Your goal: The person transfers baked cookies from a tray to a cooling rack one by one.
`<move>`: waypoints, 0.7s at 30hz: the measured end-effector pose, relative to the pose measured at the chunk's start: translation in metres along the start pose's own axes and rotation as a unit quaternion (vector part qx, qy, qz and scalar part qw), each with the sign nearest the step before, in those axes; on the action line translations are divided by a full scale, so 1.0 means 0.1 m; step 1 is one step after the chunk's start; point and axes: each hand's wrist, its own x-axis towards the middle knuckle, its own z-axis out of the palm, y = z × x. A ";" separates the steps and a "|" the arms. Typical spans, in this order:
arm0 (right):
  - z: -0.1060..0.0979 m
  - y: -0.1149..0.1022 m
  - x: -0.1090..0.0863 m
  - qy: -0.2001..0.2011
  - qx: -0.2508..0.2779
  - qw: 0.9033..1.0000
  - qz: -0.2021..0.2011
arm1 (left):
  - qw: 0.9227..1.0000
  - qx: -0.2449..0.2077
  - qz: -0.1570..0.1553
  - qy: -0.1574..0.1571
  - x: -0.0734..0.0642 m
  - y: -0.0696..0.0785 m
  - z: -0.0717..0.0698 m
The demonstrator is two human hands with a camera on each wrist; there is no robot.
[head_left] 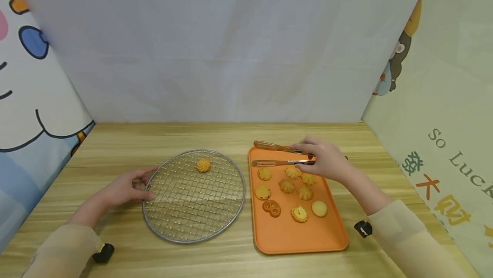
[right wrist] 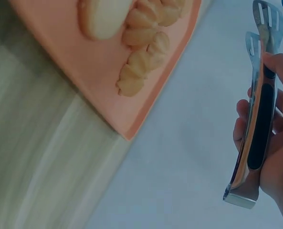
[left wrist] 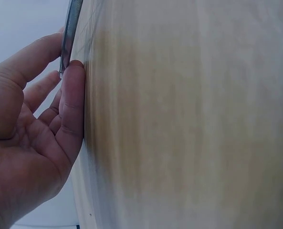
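My left hand pinches the left rim of a round wire cooling rack; the left wrist view shows thumb and fingers at that metal rim. One swirled cookie sits on the rack's far part. My right hand grips metal food tongs with slotted tips, pointing left over the far end of an orange tray. The tongs' arms stand apart with nothing between them. In the right wrist view, the dark grip panel of the tongs lies along my palm.
On the tray are several ridged cookies, a pretzel-shaped cookie, a plain round cookie, a crimped tart-like cookie and two speckled round cookies. Rack and tray stand side by side on a wooden table. Cloth curtains enclose it.
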 end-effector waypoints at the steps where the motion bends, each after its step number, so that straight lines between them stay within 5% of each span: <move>1: 0.02 0.01 -0.02 0.001 0.001 1.000 0.002 | 1.000 0.001 0.000 0.000 0.00 0.00 0.00; 21: 0.35 0.19 -0.28 -0.045 0.028 0.998 0.041 | 1.000 0.006 -0.003 0.002 0.00 -0.03 0.00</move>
